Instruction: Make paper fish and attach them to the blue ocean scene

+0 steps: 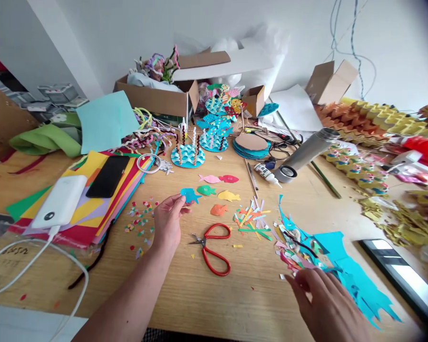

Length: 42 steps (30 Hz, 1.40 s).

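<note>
Left hand (169,221) pinches blue fish (189,195); right hand (326,297) curled, grip unclear; open tabletop (253,266) beside scissors (203,242).

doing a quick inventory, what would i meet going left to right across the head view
White power bank, black phone, blue paper fish in the left hand, yellow paper fish, white glue bottle, right hand, second phone.

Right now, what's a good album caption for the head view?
Left hand holds a blue paper fish near a green fish and red-handled scissors.
</note>
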Motion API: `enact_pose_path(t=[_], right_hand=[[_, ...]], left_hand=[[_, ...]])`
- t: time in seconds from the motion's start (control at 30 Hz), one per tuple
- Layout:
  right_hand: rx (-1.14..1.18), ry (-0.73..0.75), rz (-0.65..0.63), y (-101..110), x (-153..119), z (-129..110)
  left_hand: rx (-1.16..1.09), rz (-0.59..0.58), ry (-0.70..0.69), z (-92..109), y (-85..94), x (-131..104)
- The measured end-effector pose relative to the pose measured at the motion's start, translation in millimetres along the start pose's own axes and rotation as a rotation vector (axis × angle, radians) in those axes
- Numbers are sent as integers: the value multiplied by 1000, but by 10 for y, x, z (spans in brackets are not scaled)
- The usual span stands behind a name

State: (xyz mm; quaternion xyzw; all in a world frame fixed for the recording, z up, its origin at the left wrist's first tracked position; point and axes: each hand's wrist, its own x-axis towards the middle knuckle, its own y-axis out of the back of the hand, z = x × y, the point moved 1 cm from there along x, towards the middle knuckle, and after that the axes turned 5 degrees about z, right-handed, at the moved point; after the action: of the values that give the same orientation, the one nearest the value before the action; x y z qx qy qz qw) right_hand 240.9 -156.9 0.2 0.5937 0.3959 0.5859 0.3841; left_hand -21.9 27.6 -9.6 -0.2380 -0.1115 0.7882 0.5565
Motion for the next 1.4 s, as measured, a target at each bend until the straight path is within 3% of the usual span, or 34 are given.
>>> enact_pose_path(t=[0.17,0.3,0.5,0.7,0.83,0.93,1.1,1.17,1.3,1.4], right_hand=[[305,149,50,-145,114,-736],[411,305,-12,-231,229,-1284],[447,278,-64,-337,362,-1551],[559,338,25,-380,492,-1768],[778,285,120,-336,647,-1728],[892,73,127,-313,837,-1528],[1183,-419,-65,-408,1194,-1262],[1312,-502,-119,-486,1286,-1241],[1456,-651,-85,-620,1359,-1232],[1517,-667,-151,-643,1380,-1218]], left_hand=[[13,7,-19,-14,4,17],[31,-3,-28,-18,7,16],[49,-31,-35,-11,7,3],[60,-41,-25,3,-8,-21],[92,-50,-36,-2,-2,-13],[123,-95,-26,2,-13,-31],[175,-191,0,22,-68,-118],[199,-213,4,21,-81,-140],[209,-219,15,9,-82,-148],[213,-246,21,12,-83,-148]])
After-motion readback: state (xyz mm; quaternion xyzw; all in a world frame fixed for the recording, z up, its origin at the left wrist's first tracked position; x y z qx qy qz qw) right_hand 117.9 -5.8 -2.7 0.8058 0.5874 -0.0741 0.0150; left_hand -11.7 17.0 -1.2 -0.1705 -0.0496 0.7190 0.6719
